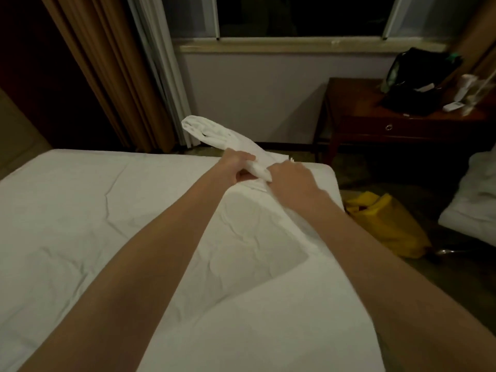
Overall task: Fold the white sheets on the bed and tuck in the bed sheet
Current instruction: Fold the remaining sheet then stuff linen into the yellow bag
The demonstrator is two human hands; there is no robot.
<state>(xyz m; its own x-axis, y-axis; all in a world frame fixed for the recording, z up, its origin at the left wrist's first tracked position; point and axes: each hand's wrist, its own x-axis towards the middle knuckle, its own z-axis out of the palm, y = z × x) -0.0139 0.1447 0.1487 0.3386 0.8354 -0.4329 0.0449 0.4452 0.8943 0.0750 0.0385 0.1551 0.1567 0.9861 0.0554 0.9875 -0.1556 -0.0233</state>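
Where both fists close on a bunched white sheet [214, 135] just above frame centre, the bed [67, 210] beneath spreads white and creased across the lower left. The left hand [236, 165] curls round the twisted cloth; the right hand [290, 178] grips it just beside, knuckles up, both forearms stretched out from the bottom edge. The sheet's loose end rises toward upper centre. Brown curtains [107, 76] hang upper left, a dark window [295, 14] at top. A wooden table [375, 116] with a black bag [418, 76] stands upper right; a yellow bag [383, 221] lies on the floor, right.
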